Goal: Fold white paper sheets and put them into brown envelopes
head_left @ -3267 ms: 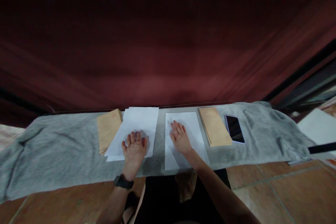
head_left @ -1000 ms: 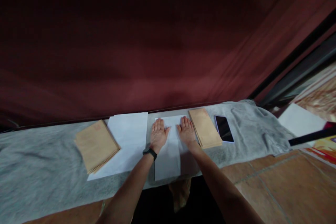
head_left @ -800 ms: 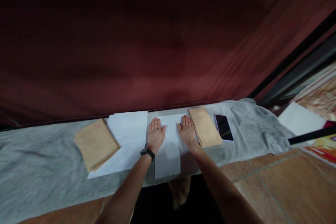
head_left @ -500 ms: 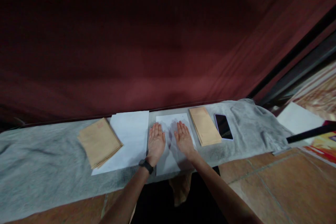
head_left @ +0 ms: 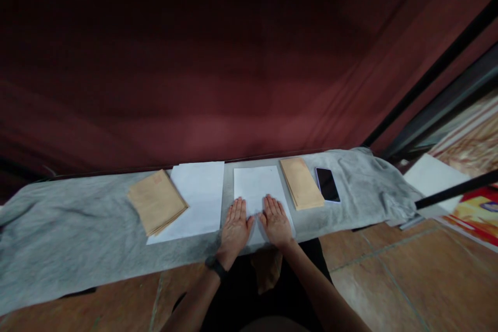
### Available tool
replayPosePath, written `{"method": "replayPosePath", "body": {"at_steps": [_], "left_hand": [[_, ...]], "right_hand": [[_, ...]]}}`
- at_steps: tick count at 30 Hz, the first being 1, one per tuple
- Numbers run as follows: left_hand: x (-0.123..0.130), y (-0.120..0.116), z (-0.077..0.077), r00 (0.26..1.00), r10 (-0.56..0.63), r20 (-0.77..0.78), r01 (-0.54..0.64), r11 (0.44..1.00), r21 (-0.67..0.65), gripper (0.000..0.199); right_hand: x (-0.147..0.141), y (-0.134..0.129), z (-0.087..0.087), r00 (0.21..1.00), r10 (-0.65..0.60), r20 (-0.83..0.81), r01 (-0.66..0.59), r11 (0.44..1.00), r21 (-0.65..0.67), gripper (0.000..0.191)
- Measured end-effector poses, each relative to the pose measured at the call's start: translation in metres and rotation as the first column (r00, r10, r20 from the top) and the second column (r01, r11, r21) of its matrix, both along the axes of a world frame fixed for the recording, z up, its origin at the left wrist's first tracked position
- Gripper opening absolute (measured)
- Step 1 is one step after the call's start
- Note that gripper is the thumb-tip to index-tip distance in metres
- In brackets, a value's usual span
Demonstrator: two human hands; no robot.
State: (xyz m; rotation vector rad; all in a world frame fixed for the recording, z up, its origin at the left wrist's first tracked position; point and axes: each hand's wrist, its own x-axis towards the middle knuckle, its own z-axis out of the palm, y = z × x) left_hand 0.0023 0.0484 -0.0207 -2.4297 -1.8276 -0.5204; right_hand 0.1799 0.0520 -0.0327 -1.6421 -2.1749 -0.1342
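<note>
A sheet of white paper point(head_left: 257, 181) lies in front of me on a grey cloth. My left hand point(head_left: 235, 225) rests palm down on its left edge, fingers stretched out and pointing away from me. On the right part of the sheet lies my right hand point(head_left: 275, 220), also flat with the fingers extended. Neither hand grips anything. To the left is a stack of white paper point(head_left: 202, 187), partly covered by a fanned pile of brown envelopes point(head_left: 157, 202). Just right of the sheet sits another pile of brown envelopes point(head_left: 302, 182).
A phone point(head_left: 327, 184) with a dark screen lies right of the envelopes. The grey cloth point(head_left: 78, 233) covers a long narrow surface against a dark red backdrop point(head_left: 233, 88). A black bar point(head_left: 455, 192) and a colourful printed item point(head_left: 480, 212) are at the far right.
Both hands have come down flat onto the sheet and moved nearer its front edge. The view has shifted slightly; the paper and envelopes keep their arrangement.
</note>
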Motion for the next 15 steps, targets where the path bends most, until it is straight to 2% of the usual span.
{"method": "replayPosePath", "body": {"at_steps": [7, 15], "left_hand": [[-0.010, -0.017, 0.003, 1.000, -0.009, 0.025, 0.008, 1.000, 0.029, 0.063], [-0.018, -0.037, -0.002, 0.999, 0.019, -0.029, -0.018, 0.998, 0.054, 0.061]], "right_hand": [[0.017, -0.018, -0.005, 0.998, -0.066, -0.006, 0.066, 0.998, 0.021, 0.059], [0.039, -0.041, -0.008, 0.999, -0.042, 0.006, 0.042, 0.997, 0.069, 0.060]]}}
